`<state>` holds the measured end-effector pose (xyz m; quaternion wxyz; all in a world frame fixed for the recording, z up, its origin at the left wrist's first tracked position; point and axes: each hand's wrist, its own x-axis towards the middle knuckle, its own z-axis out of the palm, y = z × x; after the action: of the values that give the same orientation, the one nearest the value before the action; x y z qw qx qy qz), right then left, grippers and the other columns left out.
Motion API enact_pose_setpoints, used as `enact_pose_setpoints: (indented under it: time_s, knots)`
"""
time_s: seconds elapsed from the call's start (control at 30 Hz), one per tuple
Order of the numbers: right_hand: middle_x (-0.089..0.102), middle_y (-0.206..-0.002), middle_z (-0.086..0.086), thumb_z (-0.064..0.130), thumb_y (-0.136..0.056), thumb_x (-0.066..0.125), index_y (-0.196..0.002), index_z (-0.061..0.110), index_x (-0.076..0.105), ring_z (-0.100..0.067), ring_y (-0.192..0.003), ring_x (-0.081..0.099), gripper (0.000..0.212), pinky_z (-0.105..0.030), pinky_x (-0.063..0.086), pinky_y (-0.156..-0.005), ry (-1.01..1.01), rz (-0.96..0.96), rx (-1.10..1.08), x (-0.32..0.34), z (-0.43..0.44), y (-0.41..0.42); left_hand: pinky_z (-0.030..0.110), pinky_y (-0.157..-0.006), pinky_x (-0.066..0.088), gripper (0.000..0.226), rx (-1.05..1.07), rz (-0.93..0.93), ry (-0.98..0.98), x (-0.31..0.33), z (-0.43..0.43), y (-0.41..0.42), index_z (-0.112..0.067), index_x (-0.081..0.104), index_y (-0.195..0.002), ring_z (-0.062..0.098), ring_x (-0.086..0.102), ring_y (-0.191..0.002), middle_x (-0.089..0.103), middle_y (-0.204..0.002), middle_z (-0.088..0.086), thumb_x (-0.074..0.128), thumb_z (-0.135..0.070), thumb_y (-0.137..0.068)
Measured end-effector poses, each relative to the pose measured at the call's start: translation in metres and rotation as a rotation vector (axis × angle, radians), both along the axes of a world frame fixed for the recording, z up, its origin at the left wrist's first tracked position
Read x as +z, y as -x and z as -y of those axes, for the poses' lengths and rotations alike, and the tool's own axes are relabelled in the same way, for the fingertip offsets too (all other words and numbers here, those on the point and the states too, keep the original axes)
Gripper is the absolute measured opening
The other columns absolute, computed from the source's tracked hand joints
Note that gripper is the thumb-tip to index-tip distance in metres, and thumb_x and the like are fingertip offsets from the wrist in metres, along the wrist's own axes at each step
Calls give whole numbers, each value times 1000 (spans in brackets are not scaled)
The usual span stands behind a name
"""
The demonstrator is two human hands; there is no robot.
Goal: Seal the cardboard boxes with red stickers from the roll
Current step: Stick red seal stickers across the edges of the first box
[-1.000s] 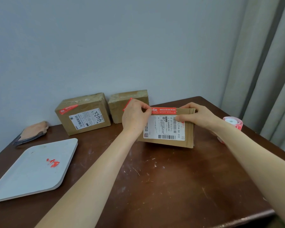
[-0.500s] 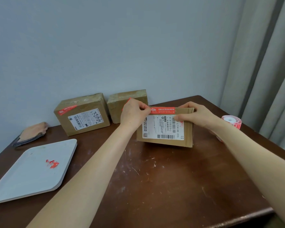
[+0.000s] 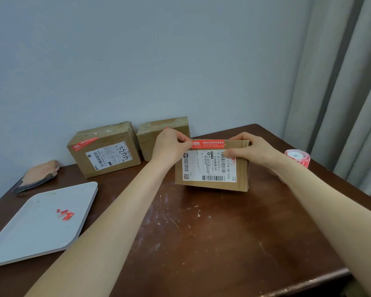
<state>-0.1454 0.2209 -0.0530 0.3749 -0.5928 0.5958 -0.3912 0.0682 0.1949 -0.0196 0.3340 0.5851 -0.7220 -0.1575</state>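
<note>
A cardboard box (image 3: pixel 242 172) with a white shipping label stands on the table's far middle. Along its top front edge lies a red sticker (image 3: pixel 208 144). My left hand (image 3: pixel 169 146) pinches the sticker's left end at the box's upper left corner. My right hand (image 3: pixel 248 150) grips the box's upper right part, thumb on the label and fingers curled over the top edge. The sticker roll (image 3: pixel 298 157) sits at the right, behind my right forearm.
Two more boxes stand against the wall: a labelled one (image 3: pixel 104 150) bearing a red sticker and a plain one (image 3: pixel 163 130). A white tray (image 3: pixel 30 228) with red scraps lies at the left, a folded cloth (image 3: pixel 38 175) behind it. A curtain (image 3: pixel 341 93) hangs right.
Both hands and the box stay almost where they were; the sticker sits a little flatter along the box's top edge.
</note>
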Motion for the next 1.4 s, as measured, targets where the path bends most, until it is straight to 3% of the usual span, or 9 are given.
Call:
enact_pose_setpoints:
  time_s: [0.53, 0.77, 1.0, 1.23, 1.4]
  knots:
    - [69, -101, 1, 31, -74, 79, -115, 23, 58, -13, -92, 67, 46, -26, 52, -76, 2, 0, 2, -1, 0, 1, 37, -81, 56, 19, -46, -36, -91, 8, -3, -3, -11, 71, -72, 15, 64, -87, 73, -98, 4, 64, -20, -87]
    - [70, -100, 1, 29, -75, 79, -115, 21, 58, -13, -92, 67, 47, -26, 52, -77, 5, 6, 8, -1, 0, 1, 33, -81, 52, 16, -59, -42, -119, 12, -5, -4, -11, 71, -73, 14, 62, -89, 72, -100, 4, 66, -19, -86]
    - [69, -101, 0, 30, -74, 80, -114, 22, 58, -13, -92, 67, 46, -27, 53, -78, 6, 5, 7, -2, 0, 2, 15, -64, 42, 12, -63, -37, -133, 15, -5, -4, -12, 71, -75, 8, 55, -84, 72, -101, 3, 68, -19, -84]
    - [70, -100, 2, 30, -75, 79, -114, 23, 58, -10, -90, 67, 45, -22, 50, -71, 8, 7, 16, -1, 1, 2, 16, -58, 38, 12, -70, -27, -137, 16, -6, -5, -9, 74, -80, 6, 53, -70, 70, -96, 4, 69, -19, -83]
    - [70, -99, 2, 29, -75, 79, -113, 22, 58, -10, -90, 67, 44, -21, 50, -70, 10, 17, 23, -2, 0, 3, 17, -58, 38, 12, -73, -21, -149, 17, -7, -4, -9, 73, -79, 5, 53, -71, 69, -97, 3, 68, -19, -84]
